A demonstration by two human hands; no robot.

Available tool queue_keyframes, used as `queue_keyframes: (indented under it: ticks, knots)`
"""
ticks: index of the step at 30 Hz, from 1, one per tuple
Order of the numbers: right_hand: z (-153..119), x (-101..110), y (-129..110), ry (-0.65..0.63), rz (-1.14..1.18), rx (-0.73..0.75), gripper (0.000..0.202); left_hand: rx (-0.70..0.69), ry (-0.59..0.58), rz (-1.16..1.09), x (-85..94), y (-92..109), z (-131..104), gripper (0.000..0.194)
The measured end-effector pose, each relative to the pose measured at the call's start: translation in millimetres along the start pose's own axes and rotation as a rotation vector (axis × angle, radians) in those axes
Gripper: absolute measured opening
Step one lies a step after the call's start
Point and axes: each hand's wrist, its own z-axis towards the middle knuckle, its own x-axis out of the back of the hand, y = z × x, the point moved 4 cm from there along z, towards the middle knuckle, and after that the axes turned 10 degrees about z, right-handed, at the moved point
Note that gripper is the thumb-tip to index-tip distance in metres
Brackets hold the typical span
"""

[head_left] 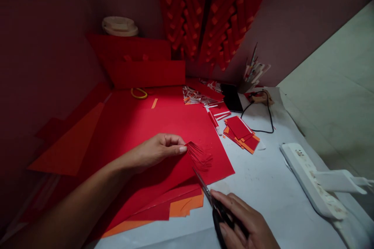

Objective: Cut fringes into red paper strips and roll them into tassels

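My left hand (163,148) pinches one end of a small red paper piece (198,155) whose other end is cut into thin fringe strands. It is held over a large red sheet (175,124). Below and to the right, my right hand (245,221) grips black-handled scissors (208,194). Their blades point up and left, with the tips just below the fringe, and look nearly closed. Under the large sheet, orange paper (187,205) and more red paper stick out at the front edge.
Red and orange cards (241,132), a red pen (214,121), paper scraps (194,96) and a black phone (231,98) lie behind, right of centre. A white power strip (314,179) is at the right. Yellow-handled scissors (139,93) lie at the back.
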Motion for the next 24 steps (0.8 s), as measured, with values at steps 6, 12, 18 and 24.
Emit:
queue_keyframes:
  ticks: [6,12,18,24]
  knots:
    - [1.1,0.9,0.4,-0.01,-0.03,-0.006,0.044,-0.008,0.003,0.0,0.2,-1.7,1.9,0.031]
    - [-0.3,-0.5,1.9,-0.001,0.067,0.003,0.047,-0.011,-0.014,-0.002,-0.4,-2.2,1.6,0.032]
    - [-1.0,-0.8,0.7,0.013,0.079,0.016,0.046,-0.015,-0.03,-0.003,-0.4,-2.7,2.4,0.031]
    - [-1.1,0.5,-1.6,0.035,0.03,0.032,0.045,0.007,-0.009,-0.003,0.1,-1.2,1.1,0.033]
